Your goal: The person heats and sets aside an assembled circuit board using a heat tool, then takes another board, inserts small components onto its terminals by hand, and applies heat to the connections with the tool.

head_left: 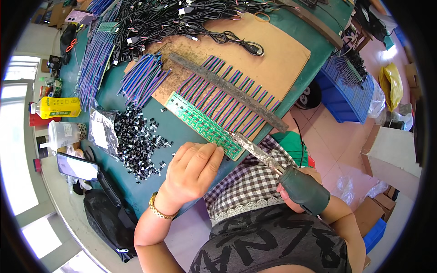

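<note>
My right hand (311, 173) is wrapped round the dark green handle of a soldering iron (259, 154). Its metal tip rests at the right end of a long green circuit board panel (200, 122). Close to that tip, my left hand (193, 169) has its fingers curled and pressed together at the panel's near edge. Whatever those fingertips may hold is hidden. Several multicoloured wire strips (214, 100) run from the panel's far edge, under a rusty flat metal bar (227, 88) lying across them. A brown board (277, 50) lies underneath.
Small black parts (139, 141) are heaped left of my left hand, beside a clear plastic bag (102, 129). Farther off are loose wire strips (143, 77) and tangled black cables (168, 22). A phone (77, 165), lidded cup (63, 135) and yellow bottle (57, 107) line the left side.
</note>
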Demonstrator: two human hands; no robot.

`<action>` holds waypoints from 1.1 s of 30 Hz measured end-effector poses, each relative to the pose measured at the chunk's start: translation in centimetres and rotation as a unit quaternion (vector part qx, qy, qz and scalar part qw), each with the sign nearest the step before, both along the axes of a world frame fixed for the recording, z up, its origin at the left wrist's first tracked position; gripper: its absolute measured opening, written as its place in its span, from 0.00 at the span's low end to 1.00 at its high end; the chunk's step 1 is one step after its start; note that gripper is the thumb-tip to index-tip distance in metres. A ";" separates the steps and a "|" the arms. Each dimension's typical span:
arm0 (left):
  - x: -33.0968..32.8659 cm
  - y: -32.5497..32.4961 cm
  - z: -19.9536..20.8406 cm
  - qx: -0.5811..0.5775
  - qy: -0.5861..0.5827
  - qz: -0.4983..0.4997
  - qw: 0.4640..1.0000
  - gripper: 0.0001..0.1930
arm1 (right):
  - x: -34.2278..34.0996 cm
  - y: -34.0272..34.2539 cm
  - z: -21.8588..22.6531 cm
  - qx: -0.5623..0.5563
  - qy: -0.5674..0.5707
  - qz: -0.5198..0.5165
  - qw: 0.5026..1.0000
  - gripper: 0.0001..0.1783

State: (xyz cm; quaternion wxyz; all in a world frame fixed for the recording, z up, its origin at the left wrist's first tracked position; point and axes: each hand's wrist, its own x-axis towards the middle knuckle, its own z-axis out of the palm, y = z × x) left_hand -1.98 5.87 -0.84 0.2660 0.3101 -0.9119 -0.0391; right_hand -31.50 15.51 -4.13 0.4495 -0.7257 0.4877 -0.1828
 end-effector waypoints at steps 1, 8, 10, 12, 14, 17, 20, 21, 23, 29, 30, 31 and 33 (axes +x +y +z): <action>0.0 0.1 0.0 -0.010 -0.023 0.000 1.000 0.12 | 0.1 -0.1 0.2 0.001 -0.001 0.000 1.000 0.17; 0.4 0.9 0.3 -0.039 -0.086 0.039 0.995 0.13 | 0.7 0.3 -0.1 -0.078 -0.037 -0.044 0.995 0.05; 0.6 0.9 0.0 -0.024 -0.075 0.045 0.996 0.13 | 0.8 -0.1 0.7 -0.081 -0.032 -0.043 0.995 0.05; 0.9 0.9 -0.1 -0.009 -0.065 0.051 0.997 0.13 | 0.8 -0.3 1.2 -0.009 -0.020 -0.037 0.999 0.05; 0.9 0.8 -0.1 0.025 -0.045 0.048 0.997 0.14 | 0.4 0.4 0.3 -0.014 -0.019 -0.036 0.999 0.05; 0.8 0.8 0.0 0.025 -0.045 0.048 0.998 0.14 | 0.0 1.0 -0.2 -0.020 -0.031 -0.036 0.999 0.05; 0.8 0.8 0.0 0.036 -0.041 0.049 0.997 0.13 | 0.0 0.9 0.0 -0.014 -0.024 -0.030 0.999 0.06; 0.8 0.8 -0.1 0.036 -0.042 0.048 0.997 0.13 | 0.0 0.8 0.2 -0.007 -0.004 -0.023 1.000 0.06; 0.7 1.0 -0.3 0.012 -0.040 0.061 0.997 0.13 | 0.3 0.5 0.7 -0.022 -0.004 -0.022 0.999 0.07; 0.6 0.7 -0.1 0.038 -0.028 0.057 0.997 0.13 | 0.1 0.8 0.5 -0.041 0.065 0.012 0.997 0.08; 0.7 0.7 -0.1 0.037 -0.028 0.058 0.997 0.13 | 0.1 0.7 0.7 -0.021 0.096 0.029 0.995 0.08; 0.7 0.7 -0.2 0.044 -0.026 0.056 0.997 0.14 | 0.1 0.7 0.5 -0.021 0.097 0.028 0.995 0.08; 0.8 0.6 -0.2 0.052 -0.024 0.055 0.997 0.14 | 0.0 1.1 -0.1 -0.020 0.076 0.014 0.997 0.09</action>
